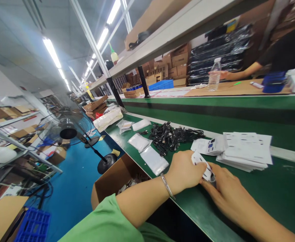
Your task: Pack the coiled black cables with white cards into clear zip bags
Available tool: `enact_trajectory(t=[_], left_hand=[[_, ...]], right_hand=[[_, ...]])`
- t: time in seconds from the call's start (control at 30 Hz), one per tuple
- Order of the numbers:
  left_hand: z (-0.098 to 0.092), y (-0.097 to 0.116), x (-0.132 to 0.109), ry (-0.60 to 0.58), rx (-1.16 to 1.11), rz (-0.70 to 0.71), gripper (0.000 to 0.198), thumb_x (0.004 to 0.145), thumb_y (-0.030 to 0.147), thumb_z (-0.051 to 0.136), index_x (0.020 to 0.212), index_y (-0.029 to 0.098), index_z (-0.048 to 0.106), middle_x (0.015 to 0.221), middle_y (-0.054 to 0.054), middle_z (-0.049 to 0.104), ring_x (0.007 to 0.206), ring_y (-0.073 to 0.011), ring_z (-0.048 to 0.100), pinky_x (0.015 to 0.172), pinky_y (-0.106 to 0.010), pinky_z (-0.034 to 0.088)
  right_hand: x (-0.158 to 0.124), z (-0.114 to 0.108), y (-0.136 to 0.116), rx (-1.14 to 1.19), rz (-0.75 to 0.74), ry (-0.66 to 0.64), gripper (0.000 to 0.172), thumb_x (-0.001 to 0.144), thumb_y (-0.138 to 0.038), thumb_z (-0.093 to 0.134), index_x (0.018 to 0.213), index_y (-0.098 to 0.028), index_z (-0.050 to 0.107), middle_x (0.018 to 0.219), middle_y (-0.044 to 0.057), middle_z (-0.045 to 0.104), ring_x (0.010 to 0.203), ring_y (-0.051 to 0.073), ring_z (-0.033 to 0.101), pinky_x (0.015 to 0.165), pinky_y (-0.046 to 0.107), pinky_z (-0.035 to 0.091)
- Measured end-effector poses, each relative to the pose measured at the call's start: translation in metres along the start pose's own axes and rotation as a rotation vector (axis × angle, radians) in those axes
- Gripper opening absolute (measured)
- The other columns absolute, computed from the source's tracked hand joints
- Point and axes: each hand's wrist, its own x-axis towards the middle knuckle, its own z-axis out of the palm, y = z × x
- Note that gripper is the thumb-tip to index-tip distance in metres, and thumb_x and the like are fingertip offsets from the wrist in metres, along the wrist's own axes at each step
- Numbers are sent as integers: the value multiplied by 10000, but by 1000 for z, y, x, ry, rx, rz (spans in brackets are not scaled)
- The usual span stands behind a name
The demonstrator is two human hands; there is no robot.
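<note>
Nearest: left hand [185, 169], fingers curled in tightly, and right hand [228, 190], thumb and fingers bent round from the other side; both have hold of one folded printed paper [200, 160]. The paper sits between them above the green counter [283, 188], its long axis slanting from far left to near right. Left hand covers its left flank, right hand its near-right end; neither is clearly the nearer.

Key relation: folded leaflets [210, 146] and a taller stack of printed sheets [248, 151] lie just beyond the paper and to the right, on the right hand's side. Clear plastic bags [154, 161] and a heap of black cables [172, 136] lie beyond the left hand.

Below the counter's left edge: open cardboard box [118, 168]; contents partly hidden by the left forearm, not identifiable. Farther left, a floor fan [68, 133].

Far side: a co-worker's hand [224, 74] beside a clear bottle [214, 75]; cannot tell whether it grips it. Co-worker's body cut off at right.

Unclear: fingertips behind the paper; whether the grey piece at its near end belongs to it; print illegible.
</note>
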Motion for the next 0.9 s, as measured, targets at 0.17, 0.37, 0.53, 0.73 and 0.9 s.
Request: enact_trajectory(t=[0.17,0.37,0.53,0.73,0.9], left_hand=[[2,5,-4,-65,140,84,269,923,448,620,793,223,552,814,-43,705,866,-232,688,839,-326,559],[-21,7,-3,-181,166,131,465,1018,444,460,615,212,458,688,-14,554,800,-189,575,792,-289,478],[-17,-4,-7,-247,264,215,451,985,412,566,593,207,479,659,0,476,813,-189,541,804,-284,461],[-29,-11,-4,-434,51,204,510,994,475,625,601,185,479,676,22,468,706,-129,464,676,-256,397],[-27,-15,-7,-254,96,253,611,958,509,712,530,177,430,649,25,441,688,-125,446,645,-282,343]], right_hand=[[-2,4,4,-48,-38,69,338,918,-421,517,1169,-230,641,1012,151,797,925,355,757,765,509,585],[1,-3,-2,-19,3,108,282,899,-463,558,1078,-250,605,917,117,774,854,332,750,720,457,572],[0,-1,4,-14,-72,163,267,848,-372,564,1076,-238,600,953,136,778,862,328,762,757,461,590],[0,-3,2,39,-90,113,271,825,-349,589,1081,-261,581,924,109,770,825,308,754,695,413,575],[1,-4,-4,56,-38,90,388,814,-476,679,1116,-244,606,990,131,786,871,332,762,726,447,579]])
